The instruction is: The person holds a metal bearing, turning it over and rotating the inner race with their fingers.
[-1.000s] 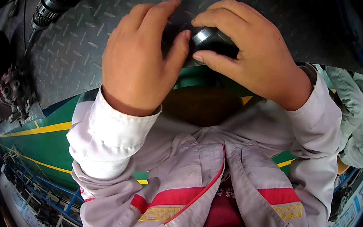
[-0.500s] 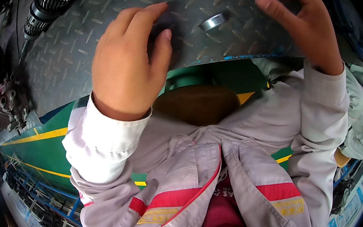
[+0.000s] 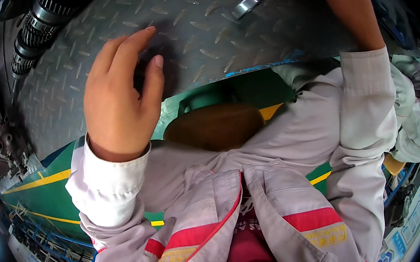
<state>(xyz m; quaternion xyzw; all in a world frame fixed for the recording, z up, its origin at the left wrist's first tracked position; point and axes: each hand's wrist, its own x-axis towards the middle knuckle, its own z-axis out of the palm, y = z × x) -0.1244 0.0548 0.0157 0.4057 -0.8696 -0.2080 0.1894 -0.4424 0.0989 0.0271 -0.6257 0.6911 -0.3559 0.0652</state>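
Note:
My left hand point(image 3: 117, 98) hovers over the near left part of a dark tread-plate worktop point(image 3: 178, 40). Its fingers are slightly curled and its thumb stands apart, with nothing held. Farther out on the plate, between my two hands, lies a short shiny steel ring point(image 3: 246, 6), apart from both. It looks like a bearing, though its details are too small to tell. My right hand point(image 3: 349, 4) reaches to the far right of the plate. Thumb and forefinger are stretched out and nothing shows in them; the far fingertips are cut off by the upper edge.
A toothed gear shaft point(image 3: 38, 34) lies across the far left of the worktop. Beside the plate's left edge sits a cast metal part point(image 3: 8, 145). A brown round stool seat point(image 3: 213, 126) shows between my legs. Another person's sleeve point(image 3: 413, 129) is at the right.
My left hand has drawn back to the left, away from the steel ring. My right hand has reached farther out, past the upper edge. The whole view has shifted slightly.

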